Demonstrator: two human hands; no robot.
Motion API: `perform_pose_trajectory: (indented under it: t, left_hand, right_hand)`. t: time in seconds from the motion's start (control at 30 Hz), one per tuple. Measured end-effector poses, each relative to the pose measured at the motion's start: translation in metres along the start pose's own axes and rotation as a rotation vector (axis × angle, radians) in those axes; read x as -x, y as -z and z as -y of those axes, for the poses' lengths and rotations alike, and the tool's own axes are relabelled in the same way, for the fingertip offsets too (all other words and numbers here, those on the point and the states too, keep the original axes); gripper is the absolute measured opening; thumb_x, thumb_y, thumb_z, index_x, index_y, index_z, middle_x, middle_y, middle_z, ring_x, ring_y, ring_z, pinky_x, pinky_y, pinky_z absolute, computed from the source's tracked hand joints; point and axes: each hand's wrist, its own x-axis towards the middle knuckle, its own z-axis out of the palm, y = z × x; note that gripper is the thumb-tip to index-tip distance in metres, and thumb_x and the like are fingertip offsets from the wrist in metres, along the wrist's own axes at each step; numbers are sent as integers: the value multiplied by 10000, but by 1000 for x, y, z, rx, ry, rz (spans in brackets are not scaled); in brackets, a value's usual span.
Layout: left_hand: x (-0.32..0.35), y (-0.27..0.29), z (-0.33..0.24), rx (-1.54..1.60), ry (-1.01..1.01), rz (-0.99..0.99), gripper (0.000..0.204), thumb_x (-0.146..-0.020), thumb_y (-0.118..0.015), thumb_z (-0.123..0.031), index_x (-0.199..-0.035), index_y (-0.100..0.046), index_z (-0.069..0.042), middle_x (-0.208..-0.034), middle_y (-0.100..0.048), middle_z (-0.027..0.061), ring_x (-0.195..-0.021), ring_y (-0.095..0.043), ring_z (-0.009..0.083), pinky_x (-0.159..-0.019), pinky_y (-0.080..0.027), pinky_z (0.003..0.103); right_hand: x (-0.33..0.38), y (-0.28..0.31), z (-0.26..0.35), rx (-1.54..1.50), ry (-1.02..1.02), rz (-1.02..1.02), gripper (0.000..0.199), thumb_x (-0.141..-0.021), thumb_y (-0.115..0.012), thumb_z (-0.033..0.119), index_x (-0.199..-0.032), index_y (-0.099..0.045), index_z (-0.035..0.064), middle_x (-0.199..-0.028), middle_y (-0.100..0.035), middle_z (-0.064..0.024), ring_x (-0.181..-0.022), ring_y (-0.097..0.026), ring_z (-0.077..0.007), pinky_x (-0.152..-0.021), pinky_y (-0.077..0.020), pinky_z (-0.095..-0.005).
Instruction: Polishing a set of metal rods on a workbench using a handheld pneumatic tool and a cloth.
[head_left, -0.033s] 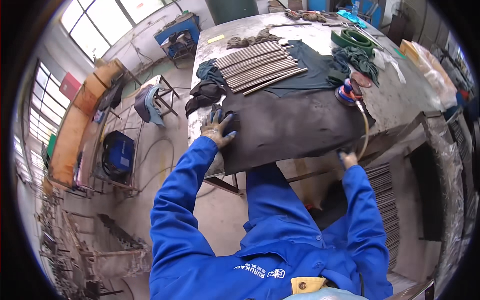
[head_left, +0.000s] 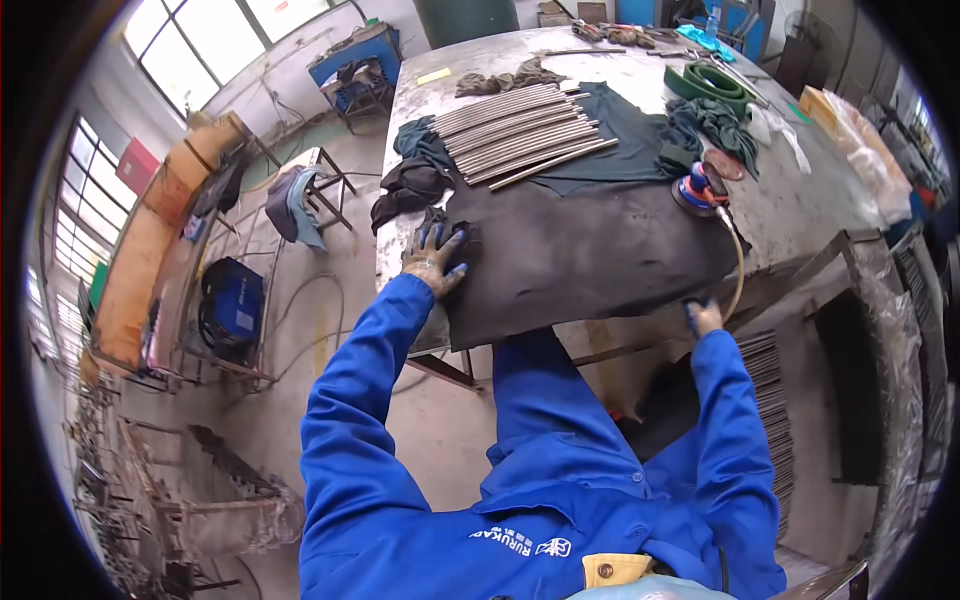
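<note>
Gloved left hand (head_left: 432, 258), arm outstretched, presses spread fingers flat on the dark rubber mat (head_left: 590, 255) covering the steel workbench (head_left: 800, 205), while the right hand (head_left: 704, 318) pinches its hanging front edge.

Bright, even daylight comes from the windows (head_left: 190, 40) at ten to eleven o'clock, which are blown out to white. The steel table (head_left: 800, 210) shows soft glare toward one o'clock. Shadows are faint. Focus is sharp centrally; straight edges bow and the rim falls into black vignette.
</note>
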Motion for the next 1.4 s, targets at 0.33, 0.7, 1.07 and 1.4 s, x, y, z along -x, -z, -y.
perform_pose_trajectory:
  t: [0.33, 0.7, 1.07, 1.4]
  left_hand:
    - [-21, -54, 80, -49, 131, 67, 658, -769, -674, -285, -1401, -487, -274, -1494, -377, 159, -1330, -395, 406, -1054, -394, 498]
    - [-144, 50, -35, 346, 199, 178, 707, -811, -684, -469, -1404, -498, -132, -1383, -531, 155, -1214, -560, 352, -1010, -460, 403]
    - [-279, -37, -40, 17, 116, 284, 857, -664, -715, -571, -1335, -527, -72, -1350, -527, 187, -1259, -485, 393, -1024, -410, 513]
    - [-306, -25, -72, 33, 165, 645, 626, -725, -713, -424, -1229, -605, -68, -1202, -644, 181, -1101, -615, 371, -924, -500, 436]
  right_hand:
    - [-5, 109, 17, 767, 152, -312, 347, -787, -650, 234, -1068, -672, 31, -964, -694, -166, -841, -653, -359, -773, -529, -386]
    - [10, 129, 12, 661, 63, -246, 181, -804, -648, 217, -853, -646, 44, -778, -665, -161, -681, -599, -388, -653, -494, -433]
    - [13, 129, -34, 674, -8, -160, 331, -743, -751, 287, -898, -663, 8, -922, -648, -217, -816, -602, -415, -760, -506, -456]
    - [18, 127, -76, 562, -4, -235, 393, -713, -761, 261, -996, -666, 5, -1019, -642, -238, -890, -608, -429, -823, -515, -447]
